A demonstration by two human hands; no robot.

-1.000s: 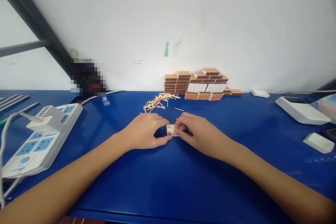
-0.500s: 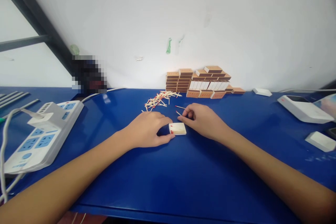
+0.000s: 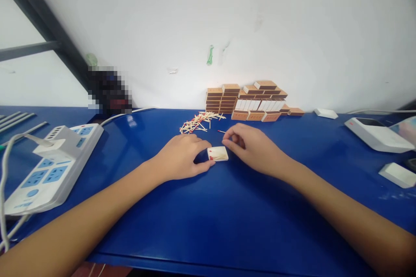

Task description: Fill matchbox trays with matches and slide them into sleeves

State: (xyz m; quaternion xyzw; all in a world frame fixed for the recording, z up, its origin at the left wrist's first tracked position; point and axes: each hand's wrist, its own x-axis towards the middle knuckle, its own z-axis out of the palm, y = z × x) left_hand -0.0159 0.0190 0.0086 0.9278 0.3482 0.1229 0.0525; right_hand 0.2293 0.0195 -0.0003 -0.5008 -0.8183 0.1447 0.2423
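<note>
My left hand point(image 3: 183, 156) grips the left end of a small white matchbox tray point(image 3: 222, 153), thumb on the near side and fingers on the far side. Inside the tray lie matches with red heads toward the left. Just past the tray's right end is my right hand point(image 3: 245, 143), thumb and forefinger brought together; whatever is between them is hidden. Beyond those fingertips a single match point(image 3: 221, 131) shows, its rear end covered by the hand. A loose heap of red-tipped matches point(image 3: 198, 122) lies farther back on the blue table point(image 3: 201, 220).
Stacked matchboxes point(image 3: 229, 99) stand against the wall, with more boxes point(image 3: 260, 104) piled beside them. At left sits a white power strip point(image 3: 56, 173) with a plug and cable. White devices point(image 3: 378, 134) and a white block point(image 3: 397, 175) are at right.
The match that stuck out between my right thumb and forefinger no longer shows there. My right hand has shifted slightly left and away from me. The tray's far side has turned slightly.
</note>
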